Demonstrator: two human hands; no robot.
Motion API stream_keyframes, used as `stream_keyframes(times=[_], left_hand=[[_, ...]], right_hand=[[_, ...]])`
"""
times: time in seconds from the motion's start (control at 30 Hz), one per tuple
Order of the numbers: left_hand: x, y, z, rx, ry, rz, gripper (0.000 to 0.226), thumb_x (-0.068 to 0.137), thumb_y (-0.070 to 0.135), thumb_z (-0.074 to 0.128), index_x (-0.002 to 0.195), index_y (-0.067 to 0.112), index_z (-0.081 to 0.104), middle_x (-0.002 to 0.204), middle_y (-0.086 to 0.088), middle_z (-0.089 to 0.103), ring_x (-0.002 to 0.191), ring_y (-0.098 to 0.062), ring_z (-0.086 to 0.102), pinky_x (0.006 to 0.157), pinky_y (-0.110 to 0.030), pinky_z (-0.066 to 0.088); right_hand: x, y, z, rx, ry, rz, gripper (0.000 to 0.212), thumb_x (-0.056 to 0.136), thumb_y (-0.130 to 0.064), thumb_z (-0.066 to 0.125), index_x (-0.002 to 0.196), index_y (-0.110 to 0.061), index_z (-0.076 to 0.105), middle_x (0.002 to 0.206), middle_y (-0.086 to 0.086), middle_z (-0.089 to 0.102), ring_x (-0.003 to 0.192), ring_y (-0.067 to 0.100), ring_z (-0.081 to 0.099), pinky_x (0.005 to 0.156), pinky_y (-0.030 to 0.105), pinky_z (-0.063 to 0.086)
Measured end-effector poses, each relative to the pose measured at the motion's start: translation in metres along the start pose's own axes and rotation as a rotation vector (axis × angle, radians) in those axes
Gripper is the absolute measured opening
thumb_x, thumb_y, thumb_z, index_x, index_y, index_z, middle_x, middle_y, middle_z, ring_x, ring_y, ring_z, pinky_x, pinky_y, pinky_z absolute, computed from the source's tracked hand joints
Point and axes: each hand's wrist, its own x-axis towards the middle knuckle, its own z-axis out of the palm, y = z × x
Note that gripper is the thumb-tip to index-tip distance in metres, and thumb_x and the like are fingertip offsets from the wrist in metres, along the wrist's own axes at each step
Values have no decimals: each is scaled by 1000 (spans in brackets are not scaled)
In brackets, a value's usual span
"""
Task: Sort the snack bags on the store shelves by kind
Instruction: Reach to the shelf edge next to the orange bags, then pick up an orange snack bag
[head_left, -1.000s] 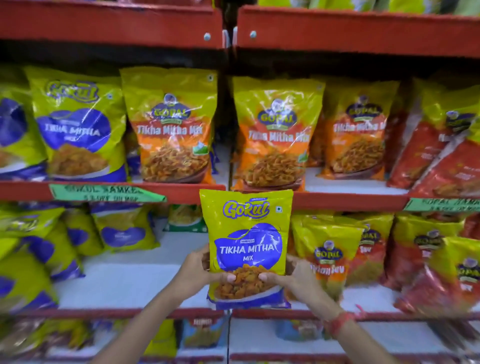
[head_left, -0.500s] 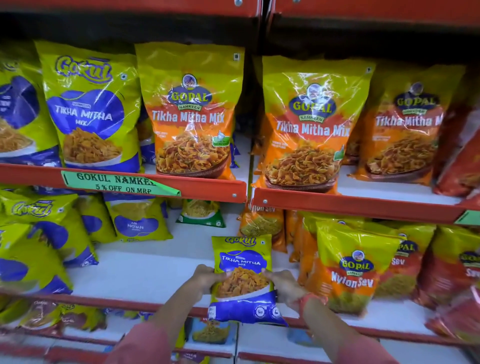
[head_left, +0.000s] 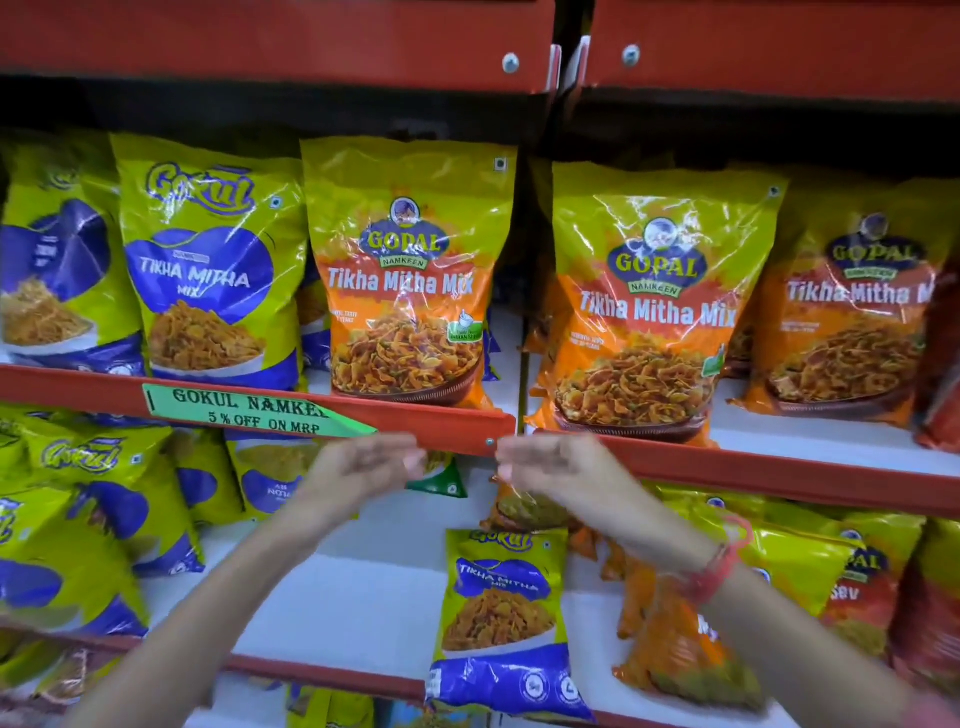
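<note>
Clearly the sorting was only partly done. A small Gokul Tikha Mitha Mix bag (head_left: 501, 618) stood on the lower shelf (head_left: 363, 587), at its front edge, leaning a little, its blue bottom hanging over the red lip. It stood apart from the other Gokul bags (head_left: 98, 519) grouped toward the left end of that shelf, and nearer the Gopal Nylon Sev bags (head_left: 852, 577) crowding the right end, so its place looked provisional.

Both hands were raised in front of the red front edge of the upper shelf (head_left: 441, 423). The left hand (head_left: 363, 470) and the right hand (head_left: 550, 470) were blurred, fingers loosely spread, and neither grip had hold of anything; they hung apart from each other, just below the orange Gopal Tikha Mitha Mix bag (head_left: 410, 280).

That orange bag stood on the left half of the upper shelf, touching the large Gokul Tikha Mitha Mix bag (head_left: 208, 270), above the green Gokul Namkeen label (head_left: 249, 413), while its two matching Gopal bags (head_left: 649, 306) stood in the right half. Moving it across looked like the likeliest remaining step. Orange packets (head_left: 519, 506) behind the small Gokul bag also seemed unsorted.
</note>
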Motion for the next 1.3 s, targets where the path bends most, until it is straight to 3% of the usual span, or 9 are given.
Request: stream_keyframes(times=[0.1,0.2,0.33,0.43,0.5,0.63,0.73,1.1,1.3], left_hand=[[8,40,-21,-51,356,290,39,71,15,77,108,8,67,104,-8,74,94,-10,71,86,-23,55],[22,44,-32,-41,638,391,58,71,8,78,124,6,54,128,-11,61,118,-15,58,103,-28,44],[36,-2,-27,136,437,164,93,55,38,85,134,10,43,135,-3,56,126,-15,50,105,-35,43],[51,-2,-21,79,270,70,66,49,37,85,105,13,60,101,7,71,106,-23,66,78,-23,57],[44,54,-48,91,362,254,43,56,18,86,92,22,63,79,15,75,93,-19,70,66,-15,56],[38,79,-52,97,342,368,50,59,3,84,88,34,58,68,39,68,75,12,67,60,-4,50],[30,69,-39,80,361,393,52,56,4,85,88,36,59,71,36,70,77,14,67,61,-6,52],[0,90,0,12,255,412,69,33,37,92,97,26,69,84,15,78,86,-6,73,75,-23,59],[4,116,91,-12,141,408,59,43,11,92,98,11,72,87,2,79,86,-13,74,73,-26,59]], right_hand=[[18,-41,-13,68,207,-204,40,82,-15,71,121,-11,65,117,4,71,105,11,68,88,16,54],[33,-58,-12,108,306,-252,60,80,-14,73,135,-6,50,128,-4,60,115,9,59,97,17,47],[40,-32,13,17,232,-132,61,72,-28,81,125,-21,51,118,-24,52,108,-3,53,91,15,43],[56,-19,24,-21,218,-48,62,64,-36,85,118,-14,64,113,-3,72,108,14,66,89,29,52],[58,-69,24,-15,317,-160,61,59,-39,86,111,-13,68,109,-1,74,104,14,68,91,36,55],[57,-82,19,72,386,-271,37,63,-22,87,94,-34,69,96,-10,76,93,5,70,90,38,57],[51,-64,17,82,428,-288,40,64,-21,87,92,-42,67,95,-13,77,94,3,70,89,34,57],[-7,-45,-31,160,435,-336,52,58,-24,88,106,-12,72,98,-5,78,92,4,72,83,23,55],[-67,-9,-118,219,442,-340,54,50,-29,90,97,-9,73,95,3,80,89,11,73,78,20,57]])
